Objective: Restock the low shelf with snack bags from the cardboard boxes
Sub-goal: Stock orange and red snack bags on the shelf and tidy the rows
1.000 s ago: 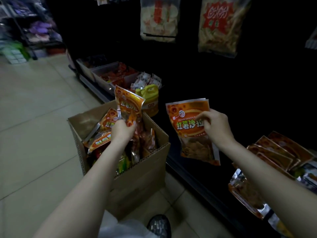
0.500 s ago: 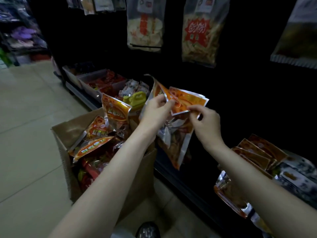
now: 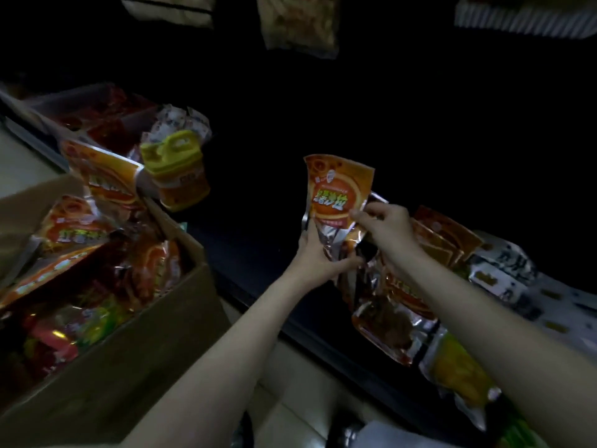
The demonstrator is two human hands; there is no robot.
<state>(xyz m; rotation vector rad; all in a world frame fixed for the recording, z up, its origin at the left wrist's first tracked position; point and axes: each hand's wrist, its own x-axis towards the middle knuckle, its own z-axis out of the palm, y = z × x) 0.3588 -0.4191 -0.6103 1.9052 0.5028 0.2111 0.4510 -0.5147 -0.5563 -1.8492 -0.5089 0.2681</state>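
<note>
**Orange snack bags held over the low shelf**

Nearest the camera, two bare forearms reach forward from the bottom edge. On the left sits the open cardboard box [image 3: 106, 344], its brown front wall filling the lower left corner. It is packed with more orange bags [image 3: 72, 226]; one stands upright at the back of the box, the rest lean or lie flat, and green and red packets show deeper inside. The yellow-green characters on their fronts are blurred and cannot be read.

Past the box, the left hand [image 3: 318, 257] is closed from below around the lower, silvery part of the held snack bags [image 3: 337, 192], thumb across the front. The right hand [image 3: 386, 226] pinches the right edge of the same bundle between thumb and curled fingers. The front bag is upright, orange with a red band, a small white badge near the top and large yellow-green Chinese characters across the middle; the writing is too soft to make out with certainty. A foil edge of a second bag shows behind it.

The bundle hangs above the low shelf [image 3: 258, 270], a dark ledge running from upper left to lower right. On the shelf beside and under the right forearm lie matching orange bags [image 3: 387, 315], a yellow-filled packet [image 3: 458, 376] and white packets with dark print [image 3: 504, 270], unreadable.

Further back on the shelf stands a yellow-lidded jug [image 3: 177, 169], with white wrapped sweets [image 3: 181, 121] and clear bins of red packets [image 3: 106, 124] behind it. Clear hanging bags [image 3: 300, 24] show at the top against darkness.
</note>
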